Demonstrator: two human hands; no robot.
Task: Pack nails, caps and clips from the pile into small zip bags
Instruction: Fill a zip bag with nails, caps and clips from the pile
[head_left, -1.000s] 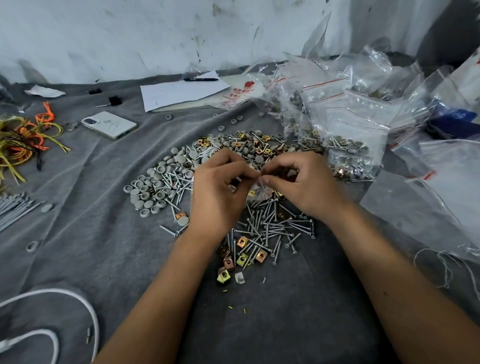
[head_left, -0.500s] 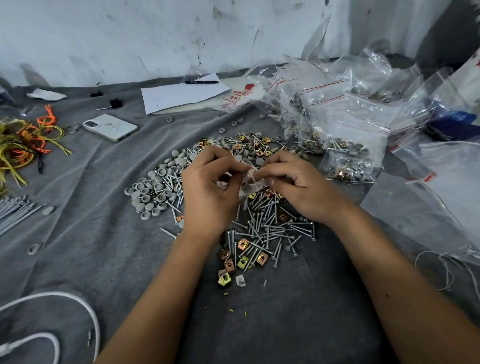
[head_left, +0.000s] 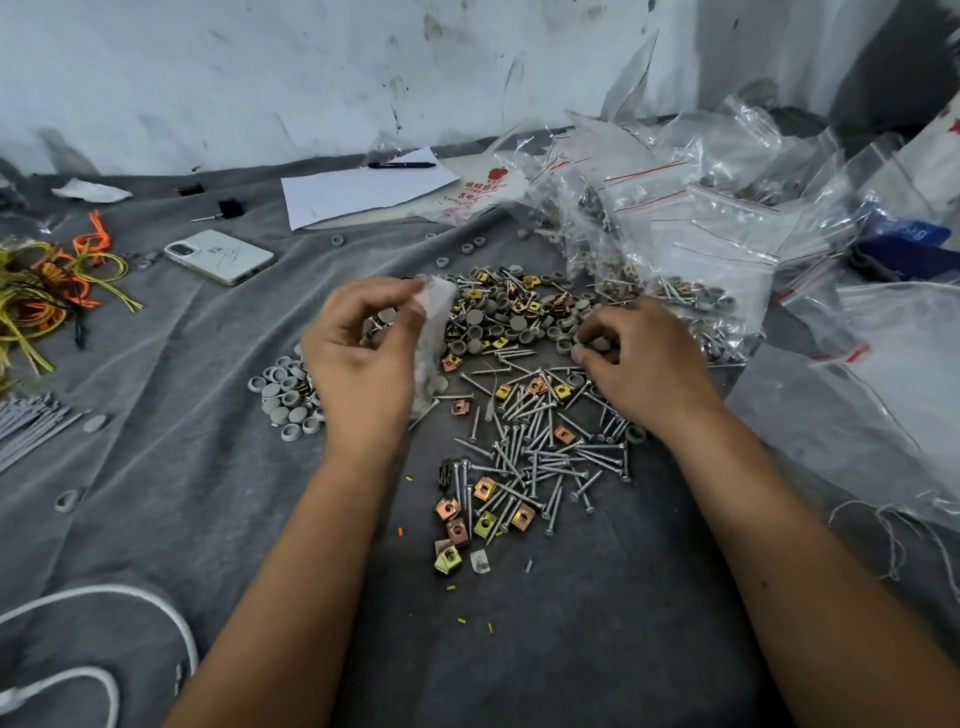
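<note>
A pile of silver nails (head_left: 540, 447), grey round caps (head_left: 498, 322) and gold and copper square clips (head_left: 485, 512) lies on the grey cloth in front of me. My left hand (head_left: 363, 358) holds a small clear zip bag (head_left: 434, 338) by its top edge above the pile's left side; the bag hangs down. My right hand (head_left: 639, 358) is over the pile's right side, its fingertips pinching a grey cap (head_left: 597, 347) among the caps. More grey caps (head_left: 285, 395) lie left of my left hand.
Filled and empty zip bags (head_left: 691, 244) are heaped at the back right. A phone (head_left: 221, 255), white paper (head_left: 363, 189) with a pen, and coloured wire ties (head_left: 47, 286) lie at the back left. Long grey nails (head_left: 26, 426) and a white cable (head_left: 104, 597) are on the left.
My hands were together at one bag; they have parted. The left hand keeps the bag and lifted left, the right hand moved right onto the caps.
</note>
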